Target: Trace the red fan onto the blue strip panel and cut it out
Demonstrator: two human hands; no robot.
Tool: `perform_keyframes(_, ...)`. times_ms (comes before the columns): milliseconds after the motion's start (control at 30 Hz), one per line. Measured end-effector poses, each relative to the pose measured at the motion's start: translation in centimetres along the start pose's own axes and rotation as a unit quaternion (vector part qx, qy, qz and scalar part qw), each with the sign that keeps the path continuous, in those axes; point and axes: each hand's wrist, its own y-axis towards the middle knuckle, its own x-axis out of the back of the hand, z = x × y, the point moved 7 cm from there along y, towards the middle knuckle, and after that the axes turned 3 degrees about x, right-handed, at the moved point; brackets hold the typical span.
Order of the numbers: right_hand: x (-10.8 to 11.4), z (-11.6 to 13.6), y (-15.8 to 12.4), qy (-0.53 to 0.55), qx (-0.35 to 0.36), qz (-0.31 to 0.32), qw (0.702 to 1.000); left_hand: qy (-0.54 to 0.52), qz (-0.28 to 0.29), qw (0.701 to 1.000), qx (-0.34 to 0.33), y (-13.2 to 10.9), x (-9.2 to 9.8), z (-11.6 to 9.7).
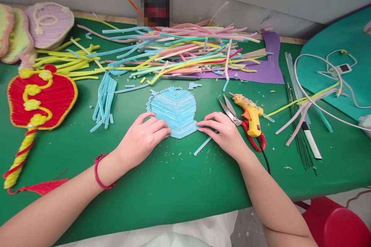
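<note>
A light blue fan-shaped piece (174, 110) made of chevron-laid strips lies on the green table (174, 185). My left hand (143, 139) rests on its lower left edge, fingers stretched forward and pressing down. My right hand (223, 131) lies flat at its lower right edge, fingertips touching the piece. Neither hand holds anything. A loose blue strip (203, 146) lies under my right hand's near side.
Right of my right hand lie scissors with red handles (234, 115) and a yellow glue gun (251, 114). A pile of coloured strips (188, 50) fills the back. Blue strips (103, 100), a red fan (40, 98), pastel fans (34, 27), purple sheet (269, 65), cables (327, 69).
</note>
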Motion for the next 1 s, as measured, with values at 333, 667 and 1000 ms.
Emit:
perform_keyframes(333,0.0,0.0,0.0,0.0,-0.006,0.004,1.0,-0.019,0.003,0.999,0.026,0.1,-0.1,0.4)
perform_keyframes(667,0.1,0.0,-0.1,-0.005,-0.005,0.004,1.0,-0.027,0.001,0.999,0.024,0.1,-0.2,0.5)
perform_keyframes(1000,0.6,1.0,0.1,-0.019,-0.006,-0.064,0.998,-0.035,0.0,0.999,0.03,0.2,0.0,0.5)
